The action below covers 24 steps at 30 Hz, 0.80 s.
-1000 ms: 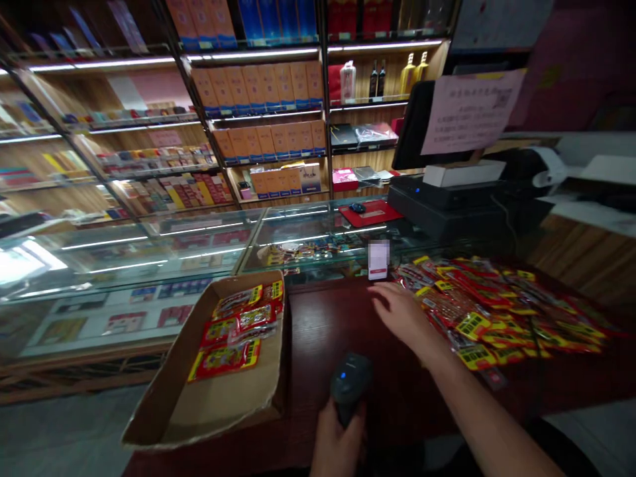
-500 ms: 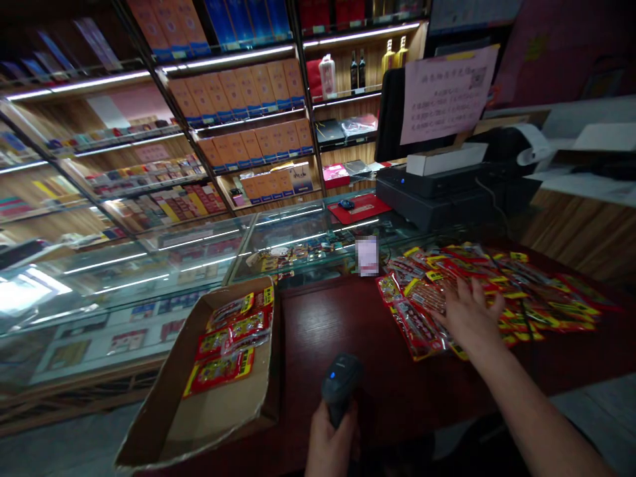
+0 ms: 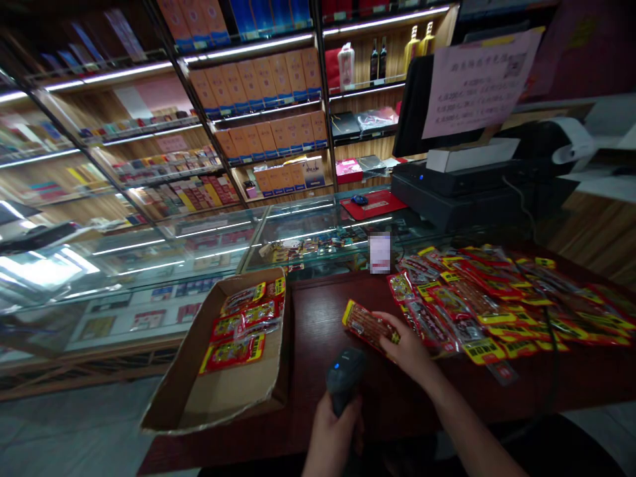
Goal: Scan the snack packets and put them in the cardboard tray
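Observation:
My left hand (image 3: pixel 334 427) is wrapped round the handle of a dark barcode scanner (image 3: pixel 346 371), with a blue light showing on its top. Just beyond the scanner, my right hand (image 3: pixel 405 348) grips a snack packet (image 3: pixel 366 324) by its right end; the packet is red and yellow with brown sticks showing through. To the right lies a spread heap of similar snack packets (image 3: pixel 477 291). On the left, an open cardboard box (image 3: pixel 218 401) holds several red and yellow packets (image 3: pixel 233 351) toward its far end.
The dark red wooden table (image 3: pixel 322 301) bears the box and heap. Behind it runs a glass display counter (image 3: pixel 209 232). A monitor (image 3: pixel 413 106) with a pink notice (image 3: pixel 479 86) stands back right, above a black cash drawer (image 3: pixel 462 199). A cable (image 3: pixel 550 358) hangs across the heap's right side.
My right hand has left the heap and moved left, now holding one packet near the scanner. My left hand keeps hold of the scanner. The view has shifted slightly.

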Tool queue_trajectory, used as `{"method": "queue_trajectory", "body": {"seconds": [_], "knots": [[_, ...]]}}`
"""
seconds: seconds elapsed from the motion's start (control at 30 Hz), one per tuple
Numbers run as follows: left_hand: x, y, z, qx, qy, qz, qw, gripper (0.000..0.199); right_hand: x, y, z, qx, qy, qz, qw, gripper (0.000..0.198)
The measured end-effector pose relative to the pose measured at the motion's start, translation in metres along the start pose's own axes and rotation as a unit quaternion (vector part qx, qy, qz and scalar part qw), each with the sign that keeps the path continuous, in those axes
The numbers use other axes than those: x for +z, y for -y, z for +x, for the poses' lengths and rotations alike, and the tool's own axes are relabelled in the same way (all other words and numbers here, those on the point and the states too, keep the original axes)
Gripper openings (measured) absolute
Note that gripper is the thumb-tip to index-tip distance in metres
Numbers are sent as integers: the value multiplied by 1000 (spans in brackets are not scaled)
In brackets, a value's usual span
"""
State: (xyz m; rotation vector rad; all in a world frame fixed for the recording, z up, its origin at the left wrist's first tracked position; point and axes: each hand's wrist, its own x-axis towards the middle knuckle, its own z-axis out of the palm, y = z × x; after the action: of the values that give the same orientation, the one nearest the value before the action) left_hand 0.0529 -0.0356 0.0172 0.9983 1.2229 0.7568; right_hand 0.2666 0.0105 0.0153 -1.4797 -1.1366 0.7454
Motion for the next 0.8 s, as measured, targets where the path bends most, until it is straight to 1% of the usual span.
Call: {"method": "queue_trajectory", "body": {"seconds": [0.07,0.13,0.23,0.33,0.4,0.57,0.67,0.8], "knots": [[-8,0,-2,-5,-1,13,1000,46,16,-13,-2,17,-28,45,998,48],[-17,1,-4,5,-18,37,999,44,22,-23,-3,20,-47,65,997,46],[-23,0,-4,27,-39,47,998,46,20,-29,-4,21,-41,70,997,42],[-23,-1,-2,24,-47,40,998,53,17,-28,-5,25,-42,80,996,45],[-21,-2,-1,19,-50,41,998,54,17,-26,-5,25,-41,82,995,47],[-23,-3,-1,27,-45,44,998,51,20,-25,-8,25,-25,33,999,50],[-25,-2,0,22,-45,48,998,51,19,-26,-9,13,-24,8,1000,50],[-26,3,0,27,-44,54,997,43,16,-29,-8,4,-16,-23,1000,53]]}}
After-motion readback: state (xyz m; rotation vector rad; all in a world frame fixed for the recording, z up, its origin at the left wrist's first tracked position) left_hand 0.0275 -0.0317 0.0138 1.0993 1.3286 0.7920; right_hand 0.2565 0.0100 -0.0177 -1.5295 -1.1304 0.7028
